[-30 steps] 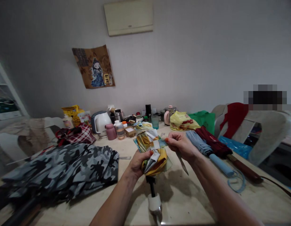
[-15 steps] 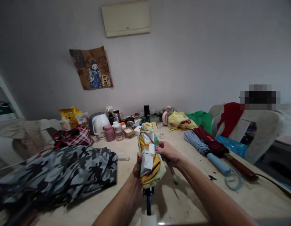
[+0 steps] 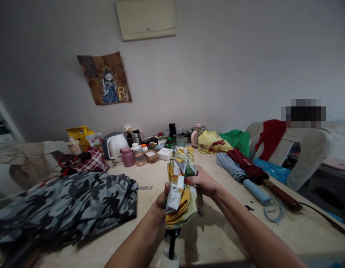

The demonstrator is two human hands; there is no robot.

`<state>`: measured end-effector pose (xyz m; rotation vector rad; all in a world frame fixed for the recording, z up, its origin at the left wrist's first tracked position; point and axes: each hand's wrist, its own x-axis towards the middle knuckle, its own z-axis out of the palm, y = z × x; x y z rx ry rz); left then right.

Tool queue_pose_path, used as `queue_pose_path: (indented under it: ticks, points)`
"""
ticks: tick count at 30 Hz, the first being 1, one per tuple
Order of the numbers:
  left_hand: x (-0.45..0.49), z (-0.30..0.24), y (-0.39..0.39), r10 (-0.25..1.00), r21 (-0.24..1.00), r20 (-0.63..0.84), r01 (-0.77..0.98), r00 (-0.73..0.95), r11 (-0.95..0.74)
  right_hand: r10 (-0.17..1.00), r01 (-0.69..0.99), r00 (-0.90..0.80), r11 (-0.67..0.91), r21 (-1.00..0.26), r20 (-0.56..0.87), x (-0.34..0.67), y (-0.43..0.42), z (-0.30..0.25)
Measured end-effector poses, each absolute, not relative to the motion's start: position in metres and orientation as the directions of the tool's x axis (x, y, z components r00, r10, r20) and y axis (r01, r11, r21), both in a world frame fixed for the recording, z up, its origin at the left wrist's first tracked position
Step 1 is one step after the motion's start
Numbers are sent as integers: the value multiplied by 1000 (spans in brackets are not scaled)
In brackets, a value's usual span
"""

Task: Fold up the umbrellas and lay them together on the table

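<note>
- Yellow umbrella (image 3: pixel 181 203), white-patched, in the head view: furled, held between both hands above the near middle of the bench (image 3: pixel 233 238).
- Its long axis runs away from the wearer; the black shaft (image 3: pixel 171 243) and white handle (image 3: pixel 170 259) point toward the wearer, the canopy's top toward the wall.
- Left hand (image 3: pixel 161 203): fingers gripping the canopy's left side, mostly hidden by it.
- Right hand (image 3: pixel 205 181): fingers gripping the right side, thumb laid across the cloth.
- Containers at the back: an open brown box (image 3: pixel 150 160) with something white inside; a white box (image 3: pixel 165 154), contents not visible; a clear bottle (image 3: pixel 139 155), pinkish, whether from liquid I cannot tell.
- Two bags at the back right, yellow (image 3: pixel 211 143) and green (image 3: pixel 240 139); contents hidden.
- Four umbrellas counted: the held one, one camouflage (image 3: pixel 85 204) at left, one light-blue (image 3: pixel 230 167) and one dark-red (image 3: pixel 249 163) side by side at right.
</note>
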<state>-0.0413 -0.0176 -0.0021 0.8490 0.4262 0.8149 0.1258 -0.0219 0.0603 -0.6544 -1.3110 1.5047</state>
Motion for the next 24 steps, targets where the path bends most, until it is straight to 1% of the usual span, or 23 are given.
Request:
queue_pose_path:
  ticks: [1,2,3,5,7,9,12,14,16,21,22,24]
  points:
    - [-41,5,-21,737,794,-53,-419,674,441,923,-324,-321,102,-940,211,128,-21,62]
    - [-40,11,-24,723,788,-73,-404,687,464,935,-311,-274,134,-941,224,130,-19,64]
    - [-38,15,-26,740,784,-79,-416,668,460,945,-281,-223,175,-944,241,131,-18,65]
    - [-33,21,-30,824,782,-52,-490,564,385,950,-195,-134,253,-948,281,134,-14,66]
    - [-29,22,-33,863,791,-26,-518,504,327,944,-151,-111,292,-944,309,136,-10,66]
    - [-28,21,-34,855,796,-16,-511,519,325,944,-181,-124,280,-943,305,138,-8,65]
    - [-32,17,-33,841,790,-6,-513,541,335,969,-238,-103,196,-951,225,142,-7,65]
    - [-36,14,-32,837,789,-9,-510,547,342,974,-263,-138,140,-955,181,145,-7,64]
    - [-37,13,-32,814,802,-18,-478,580,358,960,-276,-221,106,-955,171,146,-8,62]
    - [-29,17,-45,663,839,-42,-334,748,430,874,-330,-467,-31,-943,134,147,-12,53]
    - [-27,17,-48,644,836,-41,-327,764,441,857,-342,-494,-39,-939,144,147,-11,51]
    - [-26,17,-51,624,829,-38,-324,781,455,854,-336,-497,-24,-941,156,148,-10,48]
